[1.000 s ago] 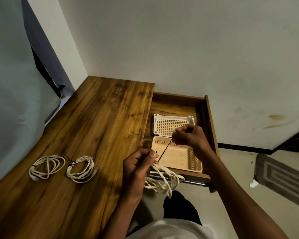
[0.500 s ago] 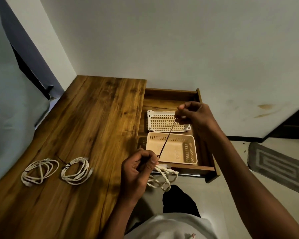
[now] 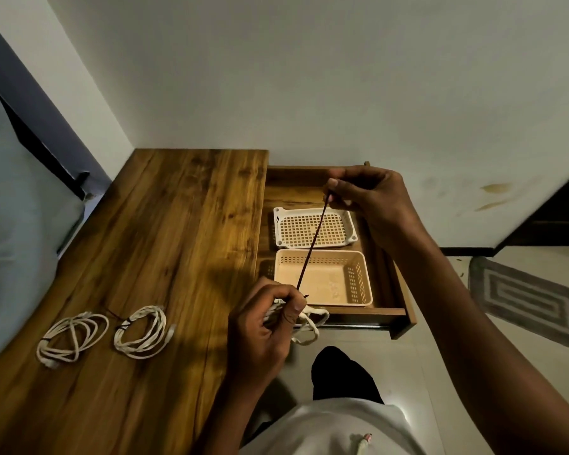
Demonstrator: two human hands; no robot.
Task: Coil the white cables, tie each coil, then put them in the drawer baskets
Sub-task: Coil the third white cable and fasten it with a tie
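My left hand (image 3: 270,323) grips the white coil (image 3: 304,320) just off the near corner of the drawer (image 3: 398,311), its loops hanging toward the floor so the tie can cinch round them. The dark tie (image 3: 311,249) runs taut from that fist up and away over both baskets to my right hand (image 3: 368,195), which pinches its far end. I judge I'm pulling the knot tight. Left of the drawer, on the bench (image 3: 178,241), two tied coils (image 3: 140,333) lie side by side.

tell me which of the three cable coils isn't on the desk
The coil in the left hand, held off the desk edge; the other two coils lie flat on the desk.
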